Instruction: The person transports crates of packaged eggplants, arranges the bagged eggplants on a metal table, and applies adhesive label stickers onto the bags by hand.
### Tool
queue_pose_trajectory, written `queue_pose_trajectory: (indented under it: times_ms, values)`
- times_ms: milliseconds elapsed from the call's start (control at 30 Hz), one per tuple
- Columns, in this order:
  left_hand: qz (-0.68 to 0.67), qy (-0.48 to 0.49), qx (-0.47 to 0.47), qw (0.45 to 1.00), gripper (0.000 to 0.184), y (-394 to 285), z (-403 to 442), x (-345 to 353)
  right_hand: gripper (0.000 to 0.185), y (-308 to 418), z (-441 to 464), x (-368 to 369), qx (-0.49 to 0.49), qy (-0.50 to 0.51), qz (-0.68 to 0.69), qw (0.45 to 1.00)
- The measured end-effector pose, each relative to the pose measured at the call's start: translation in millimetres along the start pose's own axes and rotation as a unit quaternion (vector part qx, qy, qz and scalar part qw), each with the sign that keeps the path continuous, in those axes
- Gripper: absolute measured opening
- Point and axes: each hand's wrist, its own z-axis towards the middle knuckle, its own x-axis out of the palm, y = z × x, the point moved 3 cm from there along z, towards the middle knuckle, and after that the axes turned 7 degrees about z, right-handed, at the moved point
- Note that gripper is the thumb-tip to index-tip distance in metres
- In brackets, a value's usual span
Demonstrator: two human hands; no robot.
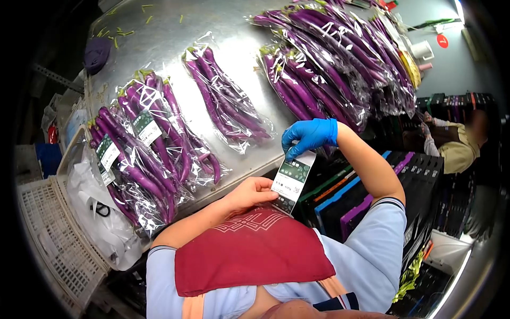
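My left hand (pixel 251 193), bare, pinches the lower part of a strip of printed labels (pixel 290 183) in front of my apron. The strip is green and white. At its upper end, my right hand (pixel 310 137) in a blue glove has thumb and fingers closed on it. Just beyond my hands, one bag of eggplants (pixel 226 95) in clear film lies on the metal table (pixel 159 40), with no label showing. On the left, bagged eggplants (pixel 141 159) carry green and white labels (pixel 146 127). A large pile of bagged eggplants (pixel 329 58) fills the right side.
Black crates (pixel 366 196) with coloured edges are stacked at my right. A white plastic basket (pixel 58 239) and a white plastic bag (pixel 98 207) are at lower left. A purple cloth-like item (pixel 97 55) lies on the table's left edge. Another person (pixel 457 143) is at far right.
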Motion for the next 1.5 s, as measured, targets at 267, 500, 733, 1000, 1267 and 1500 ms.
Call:
queue_pose_trajectory:
  times_ms: [267, 500, 733, 1000, 1267, 1500]
  values:
    - [0.024, -0.132, -0.029, 0.991, 0.018, 19.4, -1.1, -10.6, 0.018, 20.3, -8.1, 57.5, -0.09, -0.17, -0.163, 0.968]
    - [-0.01, -0.173, 0.011, 0.985, 0.014, 19.6, -4.2, -14.3, 0.022, 10.6, 0.9, 99.7, -0.106, -0.24, -0.154, 0.953]
    - [-0.001, -0.181, 0.037, 0.983, 0.013, 24.9, -0.9, -16.3, 0.021, 0.3, 4.7, 98.6, -0.126, -0.288, -0.157, 0.936]
    - [0.057, -0.215, -0.017, 0.975, 0.014, 24.8, -0.3, -18.4, 0.016, -5.2, 10.0, 88.2, -0.077, -0.267, -0.192, 0.941]
    - [0.122, -0.175, -0.071, 0.974, 0.014, 19.2, 2.8, -16.9, 0.014, -27.5, 17.0, -22.0, -0.068, -0.37, 0.142, 0.916]
    - [0.08, -0.158, -0.042, 0.983, 0.017, 30.2, 13.0, -27.7, 0.012, 74.7, 66.1, -130.9, -0.295, -0.544, -0.138, 0.773]
